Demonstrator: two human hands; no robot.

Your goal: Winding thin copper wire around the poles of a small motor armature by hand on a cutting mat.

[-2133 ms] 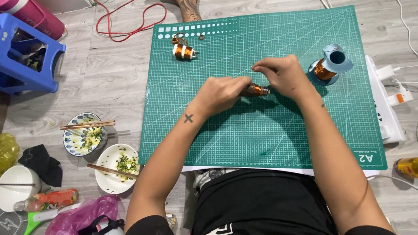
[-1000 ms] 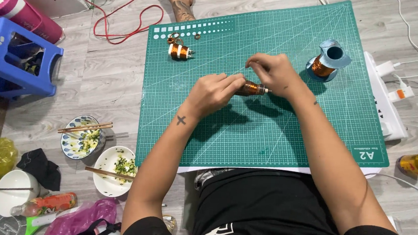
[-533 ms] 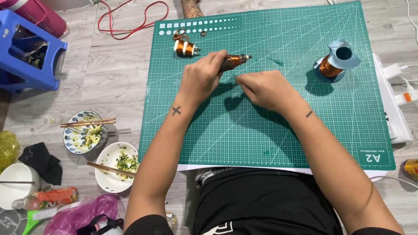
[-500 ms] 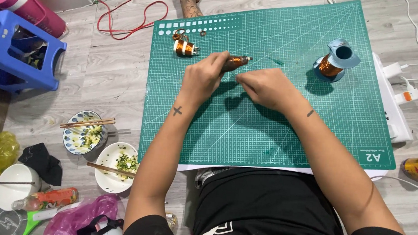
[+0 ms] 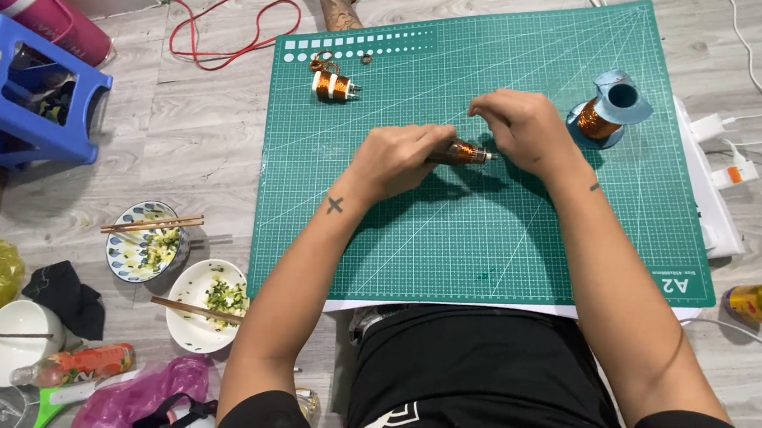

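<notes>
**Copper coil held over cutting mat**

Left hand [image 5: 395, 156] grips 1 copper-wound coil [image 5: 460, 151] above the green cutting mat [image 5: 488, 240]. Right hand [image 5: 519, 130] pinches closed near its tip; contact unclear. Wire spool [image 5: 601, 118] stands just beside it.

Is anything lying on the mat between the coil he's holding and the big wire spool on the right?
Only the right hand itself. The left hand grips the small copper coil, and the right hand sits at the coil's tip, between it and the blue wire spool. The green cutting mat there shows nothing else.
</notes>
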